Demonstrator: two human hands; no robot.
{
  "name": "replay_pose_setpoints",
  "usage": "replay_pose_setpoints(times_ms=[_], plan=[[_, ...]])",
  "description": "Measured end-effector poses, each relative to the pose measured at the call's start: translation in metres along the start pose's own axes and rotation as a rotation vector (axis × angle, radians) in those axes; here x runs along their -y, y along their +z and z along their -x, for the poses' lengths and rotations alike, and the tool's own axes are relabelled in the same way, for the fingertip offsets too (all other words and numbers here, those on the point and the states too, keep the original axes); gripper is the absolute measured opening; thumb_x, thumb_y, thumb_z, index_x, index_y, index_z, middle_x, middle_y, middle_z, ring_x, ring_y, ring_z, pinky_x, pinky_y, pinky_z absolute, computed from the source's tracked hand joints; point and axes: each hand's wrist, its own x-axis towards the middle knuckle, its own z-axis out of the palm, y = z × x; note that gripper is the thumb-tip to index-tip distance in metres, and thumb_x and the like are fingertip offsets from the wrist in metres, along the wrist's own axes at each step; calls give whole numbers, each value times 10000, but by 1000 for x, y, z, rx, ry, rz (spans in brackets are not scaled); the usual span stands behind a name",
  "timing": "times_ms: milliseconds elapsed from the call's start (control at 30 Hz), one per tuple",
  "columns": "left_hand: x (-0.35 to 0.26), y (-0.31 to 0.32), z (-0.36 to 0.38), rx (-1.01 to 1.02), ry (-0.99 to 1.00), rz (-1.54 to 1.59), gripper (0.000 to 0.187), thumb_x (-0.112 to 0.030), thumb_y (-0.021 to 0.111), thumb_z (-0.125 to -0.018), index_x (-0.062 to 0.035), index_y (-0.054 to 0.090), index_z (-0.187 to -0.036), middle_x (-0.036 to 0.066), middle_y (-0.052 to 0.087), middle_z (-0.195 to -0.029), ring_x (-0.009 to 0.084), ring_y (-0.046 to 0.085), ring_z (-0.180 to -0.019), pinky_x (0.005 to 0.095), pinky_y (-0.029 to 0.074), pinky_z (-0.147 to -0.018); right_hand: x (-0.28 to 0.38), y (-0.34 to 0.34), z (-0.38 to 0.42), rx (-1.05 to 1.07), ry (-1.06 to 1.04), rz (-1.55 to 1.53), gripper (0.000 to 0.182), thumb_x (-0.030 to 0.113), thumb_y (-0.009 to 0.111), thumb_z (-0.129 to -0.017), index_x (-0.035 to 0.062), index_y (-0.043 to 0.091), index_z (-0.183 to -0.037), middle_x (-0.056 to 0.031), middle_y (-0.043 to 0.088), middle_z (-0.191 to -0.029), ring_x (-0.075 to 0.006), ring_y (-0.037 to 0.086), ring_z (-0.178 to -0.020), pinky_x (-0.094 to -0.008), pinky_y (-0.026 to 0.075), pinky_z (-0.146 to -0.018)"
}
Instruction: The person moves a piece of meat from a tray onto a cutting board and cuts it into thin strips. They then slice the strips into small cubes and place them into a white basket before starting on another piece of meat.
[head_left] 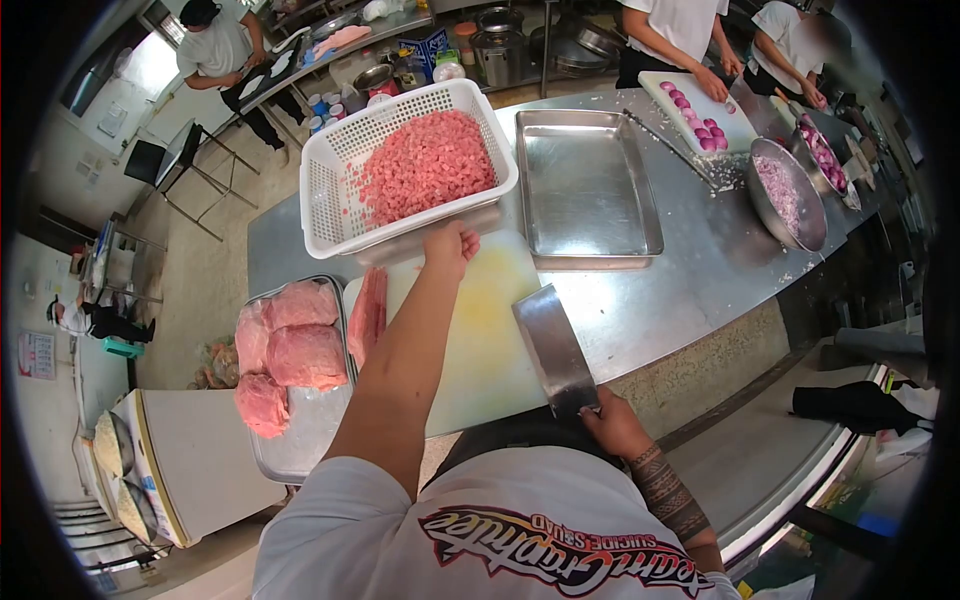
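My left hand (pixel 450 246) reaches forward over the cutting board (pixel 480 330) and touches the front rim of a white plastic basket (pixel 330 190) filled with diced pink meat (pixel 425 165); its fingers are curled against the rim. My right hand (pixel 612 420) grips the handle of a broad cleaver (pixel 553 345), whose blade lies low over the board's right side. A strip of raw meat (pixel 367 315) rests on the board's left edge. Large raw meat pieces (pixel 285 345) lie on a metal tray (pixel 310 440) to the left.
An empty steel pan (pixel 585 185) sits right of the basket on the steel table (pixel 690 270). Farther right, people cut red onions on a white board (pixel 700 110) beside a metal bowl (pixel 785 195) of chopped onion. Another person works at a far counter.
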Motion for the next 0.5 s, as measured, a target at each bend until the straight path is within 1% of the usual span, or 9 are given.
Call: replay_pose_setpoints(times_ms=[67,133,233,333,433,467,500], plan=[[0,-8,20,151,-3,-105,114,-183,608,-1058,-80,656,-1063,52,671,-946,158,654,-783,299,556,-682,1,1,0,-36,-53,-12,300,211,714,-962,-29,569,-1072,-290,678,-850,-502,674,-851,-557,525,-737],[-14,-9,46,315,5,-176,133,-209,611,-1058,-93,675,-1054,32,679,-885,139,633,-742,281,525,-644,1,0,-2,-27,-35,19,302,211,711,-962,-29,572,-1081,-287,677,-850,-502,673,-845,-554,526,-735],[-68,0,82,469,-19,120,162,-247,641,-1051,-101,709,-1052,37,693,-860,130,606,-711,268,510,-652,4,-2,-8,-3,-33,21,308,211,711,-958,-30,569,-1083,-285,672,-841,-500,670,-831,-550,527,-732],[-80,4,82,242,61,24,189,-272,678,-1038,-100,746,-1074,55,700,-870,148,613,-704,297,514,-650,4,-1,-15,10,-60,21,309,212,714,-952,-32,561,-1062,-279,664,-820,-493,666,-808,-546,526,-725],[-55,0,61,-188,1087,-742,182,-226,698,-1002,-92,759,-1107,101,714,-944,239,660,-830,395,542,-765,-1,2,-24,-13,-123,62,304,210,716,-948,-34,556,-1034,-279,660,-820,-483,665,-804,-541,524,-723],[-52,-6,59,-278,1243,-934,186,-197,694,-985,-87,758,-1121,113,717,-988,276,659,-893,429,529,-823,-4,4,-24,-23,-146,80,302,209,716,-948,-35,554,-1025,-280,659,-824,-479,665,-806,-540,524,-723],[-52,-15,59,-372,1392,-1129,199,-169,690,-968,-82,757,-1135,126,720,-1033,313,658,-955,462,516,-882,2,2,-23,4,-108,75,300,205,714,-949,-36,554,-1025,-283,658,-831,-482,665,-811,-540,523,-722]])
